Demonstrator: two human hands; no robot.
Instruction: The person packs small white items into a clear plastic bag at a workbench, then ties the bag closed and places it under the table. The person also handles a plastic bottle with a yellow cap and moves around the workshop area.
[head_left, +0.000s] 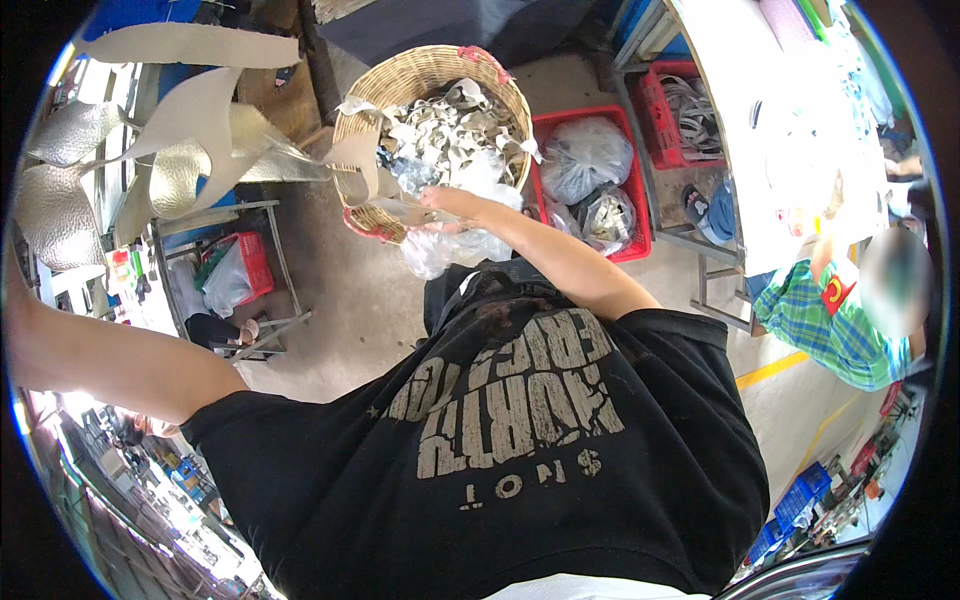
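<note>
My right hand [450, 203] is closed at the near rim of a round wicker basket [362, 90], on the end of a pale leather scrap [356, 155]. Other sheets join or overlap it toward the upper left: a smooth beige piece [190, 118] with curved cut edges, and shiny metallic-looking pieces [58, 215]. Which of them are one sheet I cannot tell. Inside the basket lies a heap of curled off-white and grey scraps [460, 125]. Clear plastic bagging [440, 250] bulges by my right wrist. My left forearm [110, 360] reaches to the left edge, where the hand is cut off.
A red crate [643, 215] with filled plastic bags stands right of the basket. Another red crate [668, 140] sits under a white-topped table [735, 90]. A person in a green checked shirt [830, 320] works there. A metal-framed stand [285, 260] is at left.
</note>
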